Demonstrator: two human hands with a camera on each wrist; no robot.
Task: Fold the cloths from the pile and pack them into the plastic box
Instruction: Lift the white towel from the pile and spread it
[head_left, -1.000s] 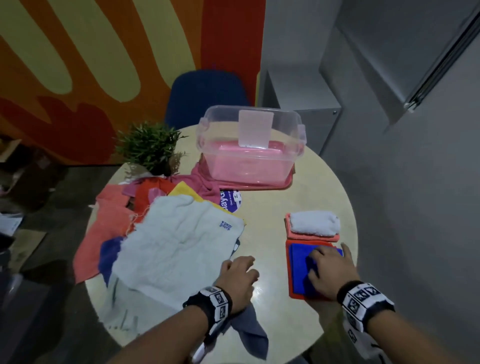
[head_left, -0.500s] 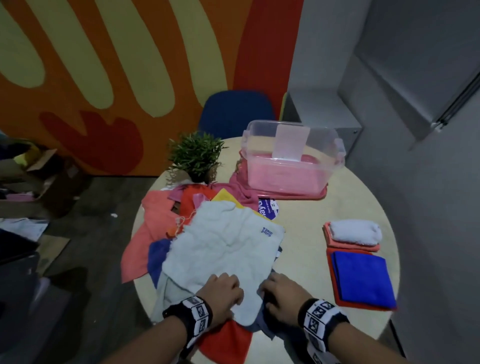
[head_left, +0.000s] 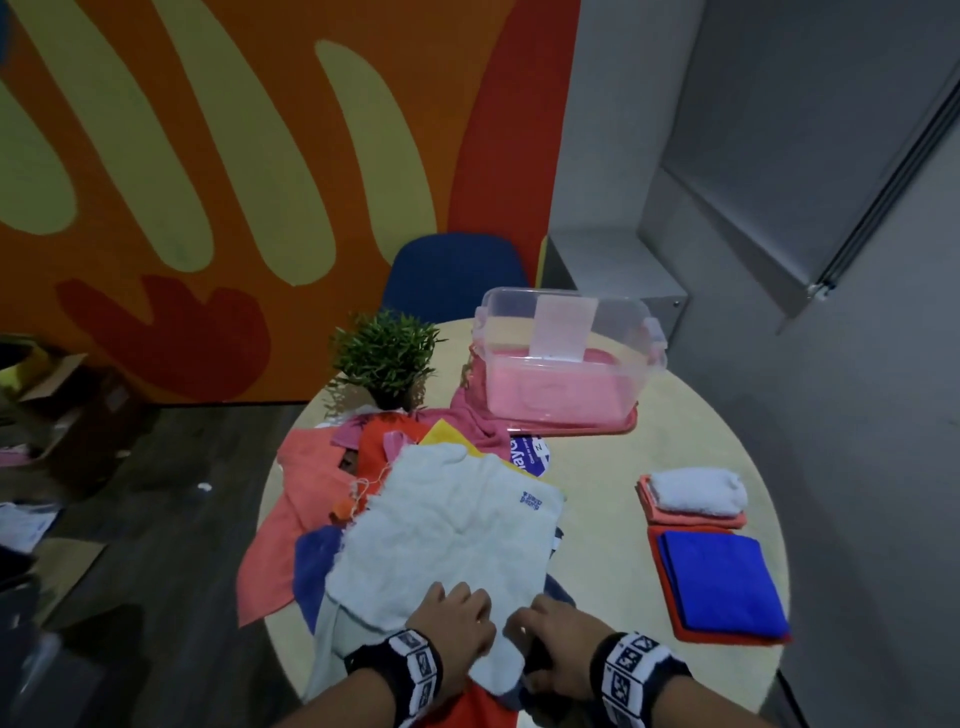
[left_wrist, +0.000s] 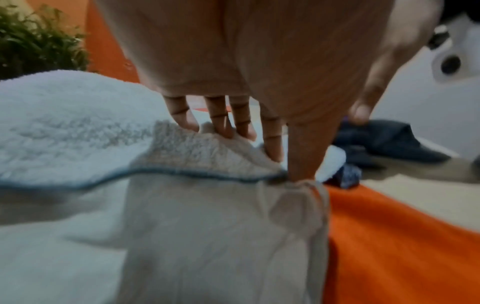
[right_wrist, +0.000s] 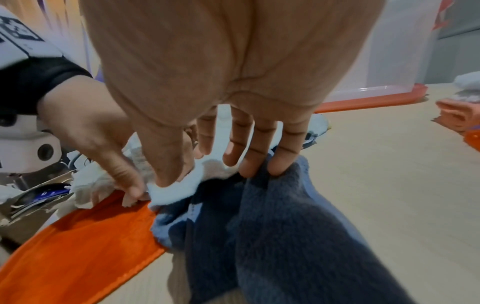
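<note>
Step in hand: taking the next cloth off the pile. White towel (head_left: 457, 540) lies spread atop the pile at 7 o'clock on the round surface (head_left: 613, 519), near edge toward the person. Left hand (head_left: 452, 631) pinches its near hem, thumb under, fingers curled over. Right hand (head_left: 558, 644) has thumb and forefinger closing on the towel's near corner, outer fingers resting on a dark blue cloth (right_wrist: 285, 236) beneath. Plastic box (head_left: 569, 358) sits at 12 o'clock; folded stacks at 3 o'clock. Next, likely: lift the towel clear without dragging the blue one, then fold.

Both hands low, side by side: left hand (head_left: 453, 626) pinching, right hand (head_left: 551, 642) pinching.
</note>
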